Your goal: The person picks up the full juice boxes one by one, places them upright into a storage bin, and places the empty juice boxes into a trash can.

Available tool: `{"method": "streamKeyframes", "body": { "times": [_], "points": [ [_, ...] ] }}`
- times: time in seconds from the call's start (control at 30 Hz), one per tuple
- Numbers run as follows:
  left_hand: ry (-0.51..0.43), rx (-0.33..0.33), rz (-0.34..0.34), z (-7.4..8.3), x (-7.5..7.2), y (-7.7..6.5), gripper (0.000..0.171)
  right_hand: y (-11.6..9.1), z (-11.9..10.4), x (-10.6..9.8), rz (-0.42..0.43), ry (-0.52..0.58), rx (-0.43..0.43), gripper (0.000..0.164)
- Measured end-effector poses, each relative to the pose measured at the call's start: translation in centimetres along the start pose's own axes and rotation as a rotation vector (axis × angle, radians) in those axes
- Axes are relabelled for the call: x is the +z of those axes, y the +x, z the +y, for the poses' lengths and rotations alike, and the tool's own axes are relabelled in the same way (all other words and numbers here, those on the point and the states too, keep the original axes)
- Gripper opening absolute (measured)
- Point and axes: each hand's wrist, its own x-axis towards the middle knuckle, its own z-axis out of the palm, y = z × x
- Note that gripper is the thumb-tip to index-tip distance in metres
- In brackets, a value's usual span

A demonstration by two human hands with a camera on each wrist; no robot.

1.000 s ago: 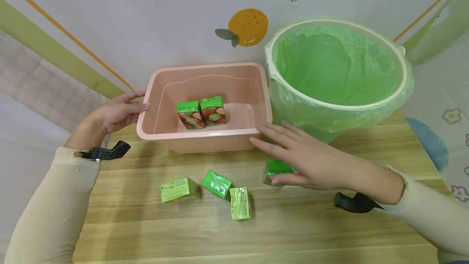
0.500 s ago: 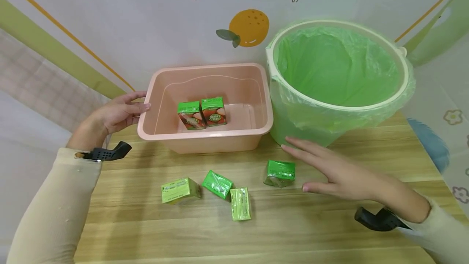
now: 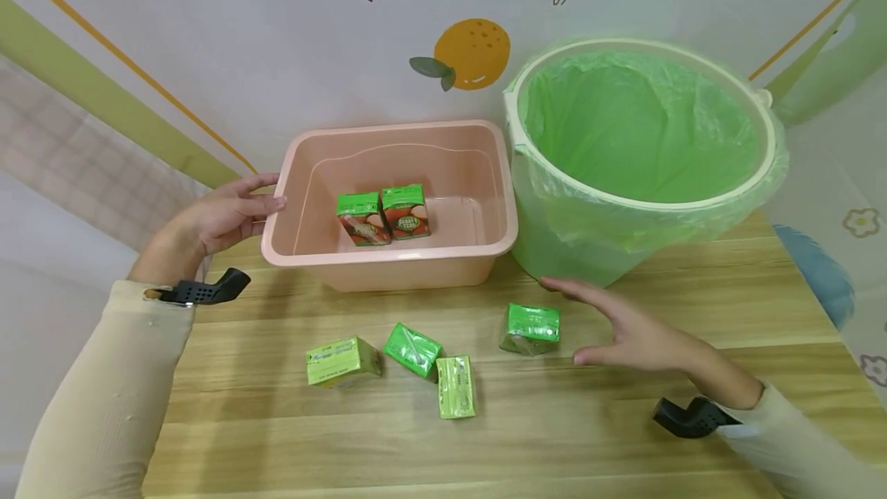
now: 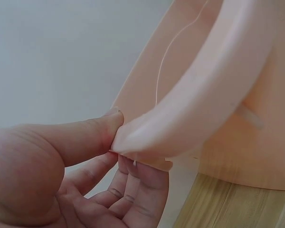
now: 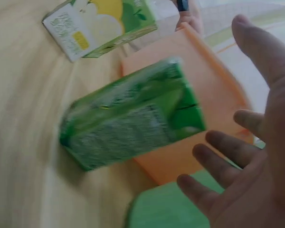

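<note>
My left hand [image 3: 232, 214] pinches the left rim of a pink plastic basin [image 3: 402, 272], thumb on top and fingers beneath, as the left wrist view shows. Inside the basin stand two small red drink cartons [image 3: 405, 220] with green tops, side by side. My right hand [image 3: 630, 337] hovers with spread fingers just right of a green drink carton [image 3: 532, 326] on the table, holding nothing. In the right wrist view that green carton [image 5: 133, 116] appears close in front of the fingertips. Left of it lie another green carton [image 3: 413, 349] and two yellow-green cartons [image 3: 455, 387].
A light green bin [image 3: 575, 245] lined with a thin green bag stands right of the basin, its wide mouth facing up. A printed white curtain [image 3: 312, 45] hangs behind both. Wooden table [image 3: 312, 445] spreads in front.
My right hand has left the basin's front right corner and moved right and toward me, uncovering the green carton. My left hand keeps its hold on the rim.
</note>
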Motion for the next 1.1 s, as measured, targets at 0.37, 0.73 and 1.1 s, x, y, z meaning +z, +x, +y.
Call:
{"method": "streamKeyframes", "body": {
  "times": [0.37,0.73,1.1],
  "points": [
    [0.007,-0.002,0.001,0.1,0.0,0.1,0.065,1.6,2.6,2.8,0.017,0.227,-0.027,0.093],
    [0.001,0.001,0.003,-0.1,0.0,-0.1,0.066,3.1,3.4,4.9,0.022,0.395,-0.02,0.093],
    [-0.012,0.0,-0.001,0.0,0.1,-0.2,0.066,3.8,3.3,5.8,0.071,0.479,-0.086,0.077]
  ]
}}
